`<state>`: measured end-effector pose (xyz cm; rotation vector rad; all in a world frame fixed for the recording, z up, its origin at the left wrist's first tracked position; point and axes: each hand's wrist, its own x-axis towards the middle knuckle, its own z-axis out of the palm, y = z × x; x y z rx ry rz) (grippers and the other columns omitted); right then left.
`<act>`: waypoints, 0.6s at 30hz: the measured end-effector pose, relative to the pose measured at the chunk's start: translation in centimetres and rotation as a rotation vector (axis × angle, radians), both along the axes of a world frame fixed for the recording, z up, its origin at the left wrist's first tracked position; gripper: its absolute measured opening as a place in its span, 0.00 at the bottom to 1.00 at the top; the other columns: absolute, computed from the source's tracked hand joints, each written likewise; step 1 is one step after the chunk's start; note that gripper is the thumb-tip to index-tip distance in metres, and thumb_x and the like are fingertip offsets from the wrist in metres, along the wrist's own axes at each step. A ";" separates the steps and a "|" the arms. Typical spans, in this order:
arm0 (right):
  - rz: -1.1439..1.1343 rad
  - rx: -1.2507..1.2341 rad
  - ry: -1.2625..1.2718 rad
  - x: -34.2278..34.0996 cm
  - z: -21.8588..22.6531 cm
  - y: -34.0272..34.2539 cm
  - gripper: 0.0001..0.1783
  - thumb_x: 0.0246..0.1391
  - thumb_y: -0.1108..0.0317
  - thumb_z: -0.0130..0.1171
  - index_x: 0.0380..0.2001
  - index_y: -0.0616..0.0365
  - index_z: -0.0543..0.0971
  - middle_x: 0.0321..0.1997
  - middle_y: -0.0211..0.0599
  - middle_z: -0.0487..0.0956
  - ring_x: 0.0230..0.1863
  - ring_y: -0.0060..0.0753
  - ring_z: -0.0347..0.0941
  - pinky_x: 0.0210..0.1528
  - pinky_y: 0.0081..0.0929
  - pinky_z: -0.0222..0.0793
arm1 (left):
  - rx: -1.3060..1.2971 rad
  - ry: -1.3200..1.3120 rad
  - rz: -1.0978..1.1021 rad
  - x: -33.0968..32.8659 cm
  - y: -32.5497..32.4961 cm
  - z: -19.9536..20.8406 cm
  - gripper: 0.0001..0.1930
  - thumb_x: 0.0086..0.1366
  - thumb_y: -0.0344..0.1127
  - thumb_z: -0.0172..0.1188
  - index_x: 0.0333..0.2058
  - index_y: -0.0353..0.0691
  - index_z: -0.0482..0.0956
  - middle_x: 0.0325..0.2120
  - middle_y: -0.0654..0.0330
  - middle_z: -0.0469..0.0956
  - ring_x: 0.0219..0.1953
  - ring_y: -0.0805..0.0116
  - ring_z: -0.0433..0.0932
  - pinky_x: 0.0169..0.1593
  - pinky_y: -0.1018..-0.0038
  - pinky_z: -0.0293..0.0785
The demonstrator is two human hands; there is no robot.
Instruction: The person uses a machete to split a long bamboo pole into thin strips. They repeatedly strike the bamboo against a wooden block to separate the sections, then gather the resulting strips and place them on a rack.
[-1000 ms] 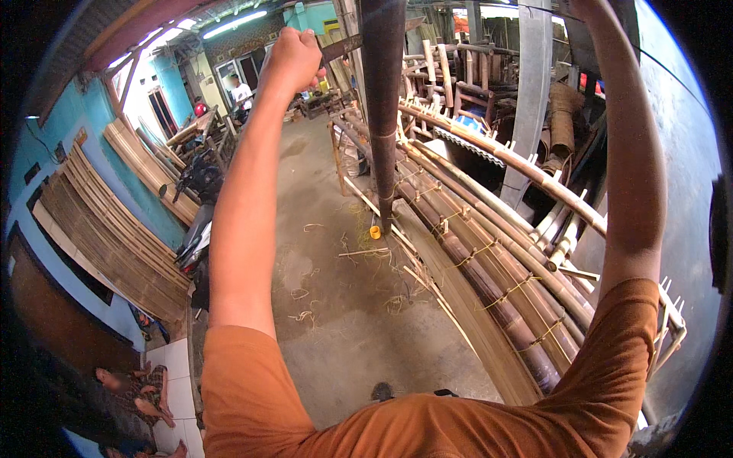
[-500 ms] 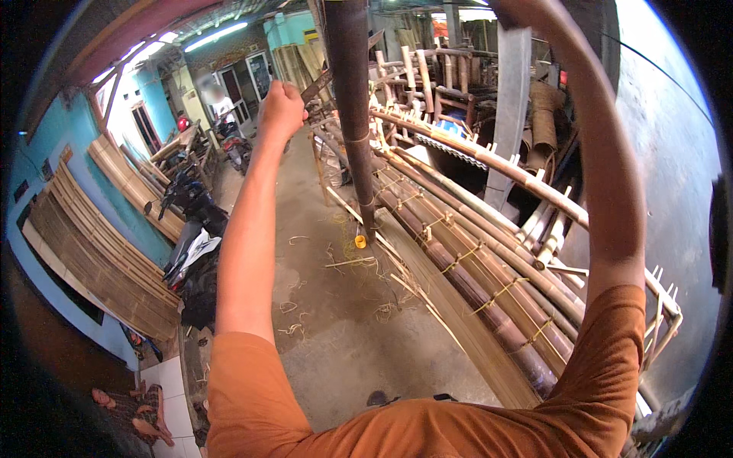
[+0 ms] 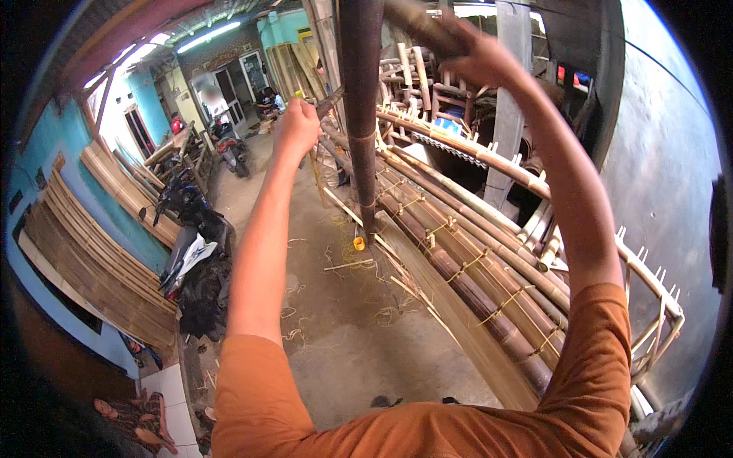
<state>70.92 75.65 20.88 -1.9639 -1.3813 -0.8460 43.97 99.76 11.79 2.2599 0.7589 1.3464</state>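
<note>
A dark brown bamboo pole (image 3: 362, 114) stands upright in front of me, its foot on the concrete floor. My left hand (image 3: 296, 128) is closed in a fist, left of the pole. From it a machete blade (image 3: 330, 103) reaches to the pole's side; its handle is hidden in the fist. Raised at the upper right, my right hand (image 3: 485, 59) is closed around a thick brown stick (image 3: 420, 27). Motion blurs that hand and the stick, which slants up leftward behind the pole's upper part. A yellow ring (image 3: 359, 243) lies beside the pole's foot.
Right of the pole lie long bamboo poles (image 3: 466, 301) tied with yellow twine. Bamboo strips (image 3: 416, 286) and fibres litter the floor. A motorbike (image 3: 195, 248) and bamboo panels (image 3: 99, 259) line the left. One person (image 3: 134, 420) is at lower left, another (image 3: 216, 105) far back.
My right hand has come down and leftward, bringing the stick into view. My left hand has shifted slightly right and down with the machete. The pole appears a little further right at its top.
</note>
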 end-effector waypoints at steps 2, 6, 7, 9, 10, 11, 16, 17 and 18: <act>0.173 0.186 0.057 2.1 6.6 -1.7 0.38 0.50 0.62 0.66 0.64 0.43 0.63 0.44 0.47 0.79 0.41 0.43 0.78 0.43 0.39 0.76 | -0.024 0.019 0.006 -0.6 0.0 1.0 0.15 0.72 0.42 0.41 0.37 0.36 0.68 0.18 0.55 0.76 0.14 0.68 0.74 0.19 0.68 0.70; 0.589 0.909 0.015 -4.1 11.0 -7.1 0.32 0.53 0.67 0.63 0.62 0.53 0.67 0.42 0.45 0.78 0.38 0.39 0.77 0.38 0.34 0.78 | -0.064 -0.031 -0.067 0.3 -1.1 1.7 0.17 0.72 0.44 0.39 0.36 0.35 0.68 0.18 0.55 0.77 0.14 0.68 0.74 0.21 0.69 0.71; 0.544 0.967 -0.046 -4.1 9.3 -6.1 0.34 0.52 0.66 0.64 0.63 0.50 0.65 0.43 0.46 0.78 0.39 0.40 0.78 0.40 0.35 0.78 | -0.042 -0.017 -0.069 0.5 -1.4 1.9 0.17 0.72 0.44 0.39 0.36 0.35 0.68 0.18 0.55 0.77 0.14 0.68 0.74 0.21 0.69 0.71; 0.287 0.720 -0.002 -3.2 2.0 -0.2 0.39 0.50 0.63 0.67 0.65 0.42 0.62 0.44 0.48 0.79 0.41 0.43 0.79 0.43 0.38 0.77 | 0.001 0.022 -0.043 -0.2 -1.2 1.6 0.17 0.72 0.44 0.39 0.36 0.35 0.68 0.18 0.55 0.77 0.15 0.68 0.74 0.21 0.69 0.71; 0.159 0.437 0.081 -3.4 -2.7 3.5 0.42 0.48 0.61 0.68 0.66 0.39 0.61 0.45 0.49 0.80 0.42 0.44 0.79 0.44 0.39 0.77 | -0.002 0.022 -0.046 -0.9 -0.1 1.1 0.16 0.72 0.43 0.40 0.36 0.34 0.69 0.18 0.54 0.77 0.15 0.67 0.75 0.21 0.68 0.72; 0.091 0.151 0.136 -3.4 -6.0 5.7 0.44 0.47 0.60 0.69 0.67 0.35 0.60 0.45 0.50 0.80 0.43 0.46 0.79 0.45 0.40 0.77 | 0.060 0.091 0.027 -0.8 2.1 1.1 0.16 0.71 0.43 0.41 0.37 0.34 0.69 0.18 0.54 0.77 0.16 0.66 0.77 0.22 0.67 0.73; 0.104 -0.032 0.088 0.3 -3.5 1.9 0.52 0.42 0.54 0.73 0.70 0.29 0.57 0.52 0.54 0.79 0.51 0.49 0.79 0.55 0.43 0.74 | 0.119 0.178 0.095 -0.3 2.6 0.3 0.16 0.71 0.43 0.42 0.40 0.33 0.69 0.21 0.53 0.78 0.20 0.64 0.80 0.23 0.67 0.75; 0.049 -0.055 0.263 0.2 -0.8 1.4 0.44 0.50 0.56 0.66 0.70 0.43 0.59 0.53 0.53 0.79 0.50 0.46 0.79 0.54 0.43 0.74 | 0.149 0.171 0.130 -0.9 3.8 0.0 0.16 0.71 0.43 0.43 0.40 0.33 0.69 0.21 0.54 0.78 0.20 0.65 0.80 0.23 0.67 0.74; 0.147 0.073 -0.184 -3.2 2.4 0.2 0.41 0.54 0.68 0.63 0.70 0.54 0.57 0.43 0.47 0.79 0.32 0.36 0.79 0.32 0.28 0.78 | 0.107 0.170 0.132 -2.0 3.5 -0.2 0.16 0.71 0.42 0.43 0.40 0.33 0.68 0.21 0.54 0.77 0.20 0.65 0.80 0.23 0.67 0.74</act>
